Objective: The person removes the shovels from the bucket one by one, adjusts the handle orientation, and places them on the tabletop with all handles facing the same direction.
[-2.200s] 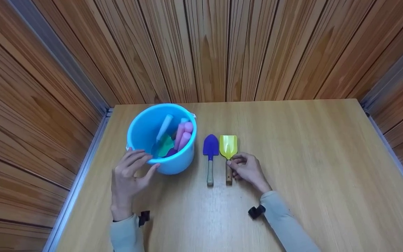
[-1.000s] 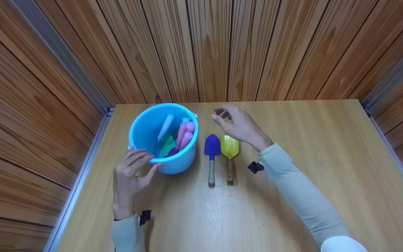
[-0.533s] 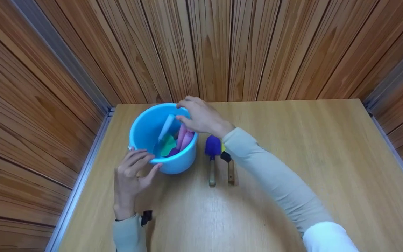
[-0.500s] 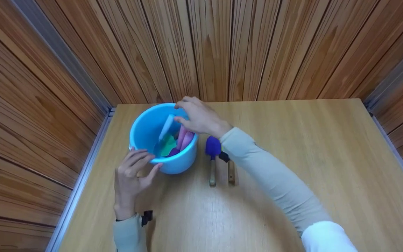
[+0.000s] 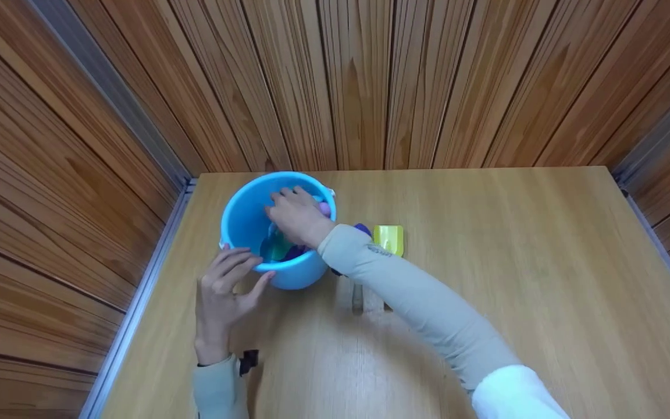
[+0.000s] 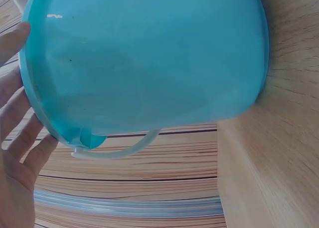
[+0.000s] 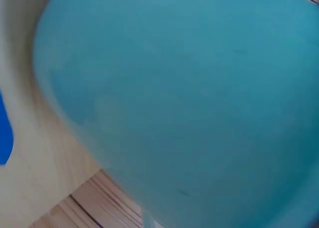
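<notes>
My right hand (image 5: 297,216) reaches down into a light blue bucket (image 5: 236,212); its fingertips are partly hidden, and I cannot tell whether they grip anything. Around it in the bucket show a pink handle end (image 5: 325,209) and a green piece (image 5: 278,249). My left hand (image 5: 224,291) touches the bucket's near left rim with spread fingers and thumb; the left wrist view shows the fingertips (image 6: 45,145) along that rim. On the table right of the bucket lie a purple-blue toy shovel (image 5: 362,228) and a yellow toy shovel (image 5: 389,237), both partly covered by the right sleeve.
The bucket stands at the back left of a wooden table (image 5: 515,250), with wood-plank walls (image 5: 364,81) behind and at the sides. A pale bail handle (image 6: 119,152) hangs on the bucket's side. The right sleeve (image 5: 422,302) crosses above the shovels.
The right hand has let go of the yellow shovel's handle, moved up and left over the rim, and gone down into the bucket. The left hand stays at the rim.
</notes>
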